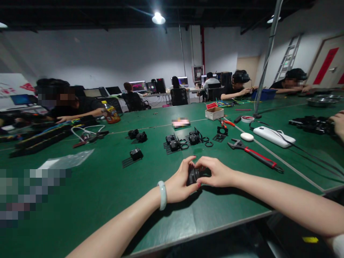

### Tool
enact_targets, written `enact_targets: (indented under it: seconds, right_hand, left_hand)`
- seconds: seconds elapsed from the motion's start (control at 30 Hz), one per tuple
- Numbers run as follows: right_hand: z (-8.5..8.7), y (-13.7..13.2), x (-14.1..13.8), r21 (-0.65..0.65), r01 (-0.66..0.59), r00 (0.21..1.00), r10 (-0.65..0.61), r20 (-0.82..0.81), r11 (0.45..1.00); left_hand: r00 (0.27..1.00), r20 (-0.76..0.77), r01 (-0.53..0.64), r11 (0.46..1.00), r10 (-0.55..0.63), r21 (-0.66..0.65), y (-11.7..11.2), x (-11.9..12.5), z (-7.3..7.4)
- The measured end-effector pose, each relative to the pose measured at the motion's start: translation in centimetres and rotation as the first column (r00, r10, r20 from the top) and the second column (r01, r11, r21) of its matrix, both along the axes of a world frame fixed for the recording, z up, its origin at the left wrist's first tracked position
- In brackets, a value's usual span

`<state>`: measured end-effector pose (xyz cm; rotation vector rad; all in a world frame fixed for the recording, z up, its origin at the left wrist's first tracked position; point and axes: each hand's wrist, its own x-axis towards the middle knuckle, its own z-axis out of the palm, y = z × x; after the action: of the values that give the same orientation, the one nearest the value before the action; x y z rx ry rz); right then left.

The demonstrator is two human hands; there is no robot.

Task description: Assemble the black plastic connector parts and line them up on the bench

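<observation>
Both my hands meet over the green table (107, 186) near its front edge. My left hand (179, 182), with a pale bangle on the wrist, is closed around a small black cylindrical part (194, 175). My right hand (216, 172) grips the same part from the other side, fingers curled over its top. Beyond them lie several similar black parts (174, 143) with loose black rings (208, 144) and flat black plates (128, 162).
A red-handled adjustable wrench (252, 153), a white power bank (273, 136), a white mouse (246, 136), a small cardboard box (214, 113), tape roll (247, 119) and a metal pole (264, 61) lie right. A bottle (110, 113) and cables sit left. Other people work around the tables.
</observation>
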<state>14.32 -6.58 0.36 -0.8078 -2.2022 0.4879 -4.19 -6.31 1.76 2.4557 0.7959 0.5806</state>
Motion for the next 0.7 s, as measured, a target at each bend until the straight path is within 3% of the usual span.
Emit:
enact_targets:
  seconds: [0.7]
  right_hand:
    - [0.01, -0.11, 0.0, -0.014, -0.008, 1.0, 0.008, -0.017, 1.0]
  left_hand:
    - [1.0, -0.025, -0.001, 1.0, 0.002, 0.008, 0.14, 0.05, 0.04]
